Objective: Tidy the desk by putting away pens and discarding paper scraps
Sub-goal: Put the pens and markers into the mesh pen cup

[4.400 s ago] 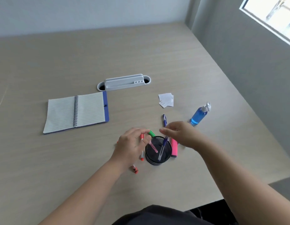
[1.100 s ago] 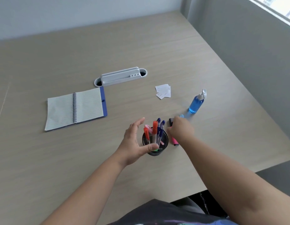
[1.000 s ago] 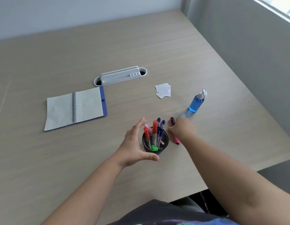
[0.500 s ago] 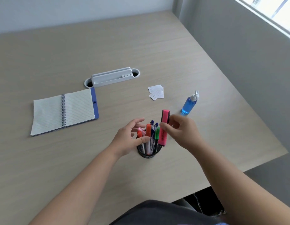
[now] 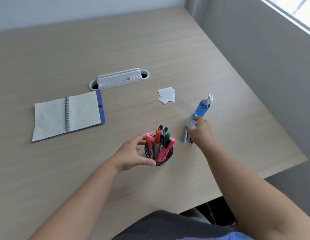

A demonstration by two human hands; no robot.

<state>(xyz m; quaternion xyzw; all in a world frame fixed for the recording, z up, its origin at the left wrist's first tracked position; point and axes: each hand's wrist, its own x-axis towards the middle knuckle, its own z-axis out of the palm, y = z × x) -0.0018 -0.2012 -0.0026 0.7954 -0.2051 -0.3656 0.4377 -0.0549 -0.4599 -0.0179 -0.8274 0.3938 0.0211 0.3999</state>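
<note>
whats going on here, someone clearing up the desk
Yes. The left hand steadies a black mesh pen cup that already holds several pens and a pink highlighter. The right hand is on a light blue item lying on the desk beside the blue spray bottle; whether it has gripped it is unclear. The paper scraps lie untouched near the open notebook.

Pen cup (image 5: 159, 159): stood near the front of the desk (image 5: 64, 170), pens (image 5: 158, 139) held in it.
Notebook (image 5: 66, 115): laid left, behind the cup.
Paper scraps (image 5: 166, 95): laid behind the cup, left of the bottle (image 5: 202, 107).
Organizer tray (image 5: 118, 78): set farthest back.
</note>
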